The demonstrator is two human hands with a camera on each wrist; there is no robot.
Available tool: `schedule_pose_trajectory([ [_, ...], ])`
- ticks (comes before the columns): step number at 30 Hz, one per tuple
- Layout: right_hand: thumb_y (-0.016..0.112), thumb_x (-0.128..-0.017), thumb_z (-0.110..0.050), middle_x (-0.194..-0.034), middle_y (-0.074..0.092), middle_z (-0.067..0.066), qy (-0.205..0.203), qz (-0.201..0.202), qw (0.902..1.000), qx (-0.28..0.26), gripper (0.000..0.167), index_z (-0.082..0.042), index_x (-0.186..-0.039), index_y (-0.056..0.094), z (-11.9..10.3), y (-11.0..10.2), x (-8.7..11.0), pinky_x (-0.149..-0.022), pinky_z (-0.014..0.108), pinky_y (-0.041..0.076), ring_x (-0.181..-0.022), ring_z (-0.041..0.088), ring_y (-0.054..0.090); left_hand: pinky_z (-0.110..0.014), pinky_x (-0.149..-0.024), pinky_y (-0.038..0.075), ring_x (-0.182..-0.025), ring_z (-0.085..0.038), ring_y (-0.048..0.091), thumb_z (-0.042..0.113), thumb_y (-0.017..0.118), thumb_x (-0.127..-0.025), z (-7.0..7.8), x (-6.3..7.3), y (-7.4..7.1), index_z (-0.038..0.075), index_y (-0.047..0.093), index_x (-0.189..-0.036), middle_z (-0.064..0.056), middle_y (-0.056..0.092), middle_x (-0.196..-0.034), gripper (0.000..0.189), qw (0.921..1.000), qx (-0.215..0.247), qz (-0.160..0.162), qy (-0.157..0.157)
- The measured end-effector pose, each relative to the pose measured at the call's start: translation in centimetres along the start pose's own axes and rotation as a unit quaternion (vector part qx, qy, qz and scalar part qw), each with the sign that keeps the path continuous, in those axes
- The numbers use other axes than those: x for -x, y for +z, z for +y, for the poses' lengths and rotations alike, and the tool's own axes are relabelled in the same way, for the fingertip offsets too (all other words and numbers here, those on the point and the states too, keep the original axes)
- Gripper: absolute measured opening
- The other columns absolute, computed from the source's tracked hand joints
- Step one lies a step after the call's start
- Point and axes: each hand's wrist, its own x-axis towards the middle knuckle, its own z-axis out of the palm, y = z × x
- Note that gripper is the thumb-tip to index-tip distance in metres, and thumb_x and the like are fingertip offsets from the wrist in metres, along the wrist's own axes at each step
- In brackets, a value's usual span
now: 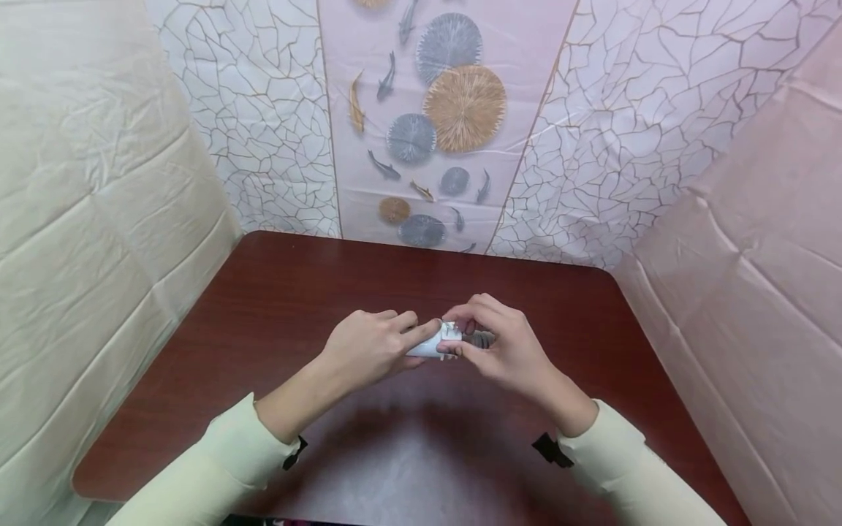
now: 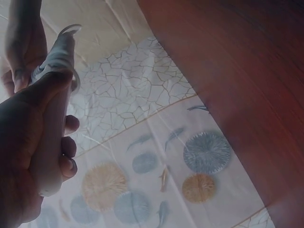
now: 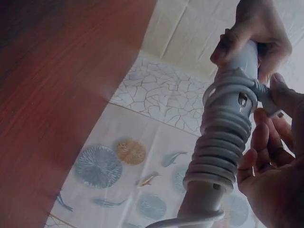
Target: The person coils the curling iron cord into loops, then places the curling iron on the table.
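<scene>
A pale, tube-shaped appliance (image 1: pixel 426 348) with a grey cord (image 3: pixel 218 151) wound round it in several tight coils is held between both hands; its exact kind does not show. My left hand (image 1: pixel 371 342) grips the smooth, thicker end, thumb along the top and fingers wrapped underneath in the left wrist view. Beside the coils, my right hand (image 1: pixel 505 345) pinches a small plug-like end piece (image 3: pixel 269 100) of the cord between thumb and fingers. A slot in the tube shows near that piece. One loose loop of cord hangs off the narrower end in the right wrist view.
Under the hands is a dark red-brown table (image 1: pixel 316 281) with rounded corners. Behind it hangs a patterned cloth (image 1: pixel 421 190) with fish and discs, and pale quilted sheets (image 1: pixel 99 219) flank both sides. Dark straps (image 1: pixel 552 449) sit at the sleeves.
</scene>
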Motion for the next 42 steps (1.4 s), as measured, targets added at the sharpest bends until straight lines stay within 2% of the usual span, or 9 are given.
schedule_pose_trajectory([
  [6, 0.098, -0.082, -0.013, -0.098, 0.069, 0.0, 0.085, -0.046, 0.9939, -0.054, 0.025, -0.018, -0.099, 0.081, 0.9, 0.4, 0.2, -0.081, 0.031, 0.064, -0.095, 0.017, 0.07, -0.027, -0.05, 0.054, -0.07, -0.012, 0.073, 0.057, 0.087, -0.09, 0.2, 0.5, 0.1, 0.03, 0.078, -0.132, 0.009, 0.077, -0.097, 0.051, 0.9995, 0.009, -0.023, 0.018],
  [9, 0.096, -0.087, -0.019, -0.105, 0.068, 0.001, 0.143, -0.073, 0.9851, -0.061, 0.026, -0.017, -0.105, 0.077, 1.3, 0.4, 0.4, -0.085, 0.036, 0.064, -0.097, 0.016, 0.071, -0.028, -0.05, 0.054, -0.07, -0.012, 0.073, 0.056, 0.087, -0.09, 0.3, 0.6, 0.2, 0.03, 0.078, -0.132, 0.008, 0.077, -0.097, 0.05, 0.9993, 0.016, -0.027, 0.021],
  [13, 0.09, -0.094, -0.025, -0.103, 0.076, -0.001, 0.205, -0.103, 0.9715, -0.06, 0.031, -0.014, -0.116, 0.072, 1.8, 0.5, 0.8, -0.078, 0.034, 0.062, -0.084, 0.017, 0.074, -0.029, -0.05, 0.054, -0.071, -0.013, 0.073, 0.056, 0.086, -0.09, 0.4, 0.6, 0.3, 0.03, 0.078, -0.131, 0.009, 0.077, -0.097, 0.049, 0.9994, 0.015, -0.026, 0.019],
  [19, 0.085, -0.099, -0.028, -0.09, 0.078, 0.001, 0.234, -0.105, 0.9644, -0.064, 0.026, -0.014, -0.116, 0.071, 2.4, 1.0, 1.6, -0.067, 0.028, 0.054, -0.071, 0.019, 0.07, -0.028, -0.05, 0.053, -0.068, -0.012, 0.073, 0.058, 0.083, -0.093, 0.6, 0.6, 0.5, 0.03, 0.077, -0.134, 0.009, 0.076, -0.094, 0.051, 0.9985, 0.029, -0.044, 0.013],
  [24, 0.085, -0.099, -0.029, -0.092, 0.077, -0.001, 0.26, -0.11, 0.9573, -0.062, 0.025, -0.017, -0.115, 0.07, 2.8, 1.1, 1.4, -0.072, 0.029, 0.055, -0.074, 0.015, 0.072, -0.028, -0.048, 0.045, -0.055, -0.012, 0.061, 0.058, 0.084, -0.092, 0.4, 0.6, 1.2, 0.029, 0.072, -0.146, 0.008, 0.073, -0.085, 0.062, 0.9922, 0.09, -0.085, -0.016],
  [29, 0.087, -0.097, -0.03, -0.094, 0.079, 0.001, 0.285, -0.11, 0.9504, -0.057, 0.032, -0.014, -0.117, 0.068, 3.3, 1.4, 1.7, -0.075, 0.03, 0.055, -0.077, 0.015, 0.073, -0.029, -0.047, 0.044, -0.051, -0.013, 0.057, 0.061, 0.086, -0.09, 0.6, 1.1, 2.9, 0.029, 0.06, -0.16, 0.007, 0.075, -0.085, 0.081, 0.9868, 0.134, -0.082, -0.038],
  [31, 0.089, -0.096, -0.03, -0.095, 0.081, 0.001, 0.288, -0.104, 0.9507, -0.051, 0.037, -0.011, -0.118, 0.066, 3.7, 1.7, 2.2, -0.073, 0.031, 0.055, -0.076, 0.014, 0.073, -0.03, -0.049, 0.047, -0.054, -0.014, 0.06, 0.063, 0.086, -0.089, 0.7, 1.3, 3.8, 0.03, 0.049, -0.167, 0.007, 0.079, -0.092, 0.092, 0.9828, 0.155, -0.086, -0.05],
  [36, 0.094, -0.09, -0.032, -0.098, 0.082, 0.001, 0.271, -0.074, 0.9595, -0.028, 0.047, -0.015, -0.121, 0.063, 4.9, 2.6, 3.5, -0.072, 0.032, 0.056, -0.078, 0.013, 0.073, -0.034, -0.057, 0.055, -0.067, -0.013, 0.066, 0.069, 0.083, -0.089, 0.4, 1.6, 5.7, 0.039, 0.022, -0.177, 0.008, 0.077, -0.102, 0.11, 0.965, 0.198, -0.136, -0.104],
  [42, 0.102, -0.079, -0.021, -0.103, 0.077, 0.004, 0.189, -0.012, 0.9819, 0.005, 0.058, -0.013, -0.122, 0.064, 7.4, 3.9, 5.7, -0.078, 0.03, 0.061, -0.085, 0.016, 0.074, -0.035, -0.069, 0.058, -0.081, -0.01, 0.07, 0.066, 0.084, -0.09, -0.9, 2.1, 6.8, 0.043, 0.024, -0.176, 0.014, 0.072, -0.105, 0.107, 0.937, 0.243, -0.177, -0.178],
])
